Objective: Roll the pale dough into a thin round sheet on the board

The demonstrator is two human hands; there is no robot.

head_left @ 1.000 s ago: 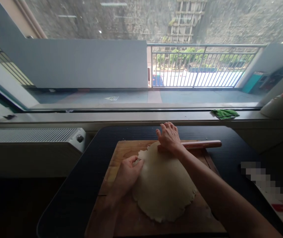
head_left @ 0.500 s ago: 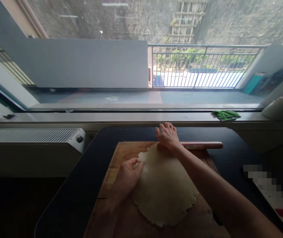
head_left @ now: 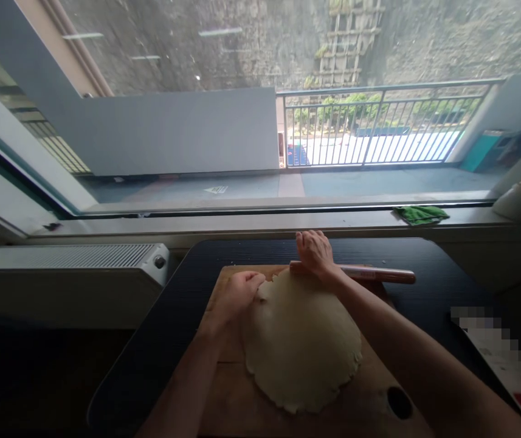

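Observation:
A thin, roundish sheet of dough (head_left: 303, 340) with ragged edges lies on a wooden cutting board (head_left: 228, 380). My left hand (head_left: 238, 295) is closed at the sheet's upper left edge, thumb and fingers pinching the dough there. Across the far edge of the dough lies a rolling pin (head_left: 379, 274), its right end reaching past the board. My right hand (head_left: 317, 252) rests over the pin's left part, fingers bent over its far side; the fingertips are hidden.
The board sits on a dark table (head_left: 178, 316) below a window. A green cloth (head_left: 421, 214) lies on the sill (head_left: 287, 221). A radiator (head_left: 118, 258) stands at the left, a pale pixelated object (head_left: 492, 359) at the right. The board has a dark hole (head_left: 399, 403).
My left hand has moved away from me along the dough's edge, its fingers pressed closer together. My right hand's fingers have curled in over the rolling pin. The view has tilted slightly.

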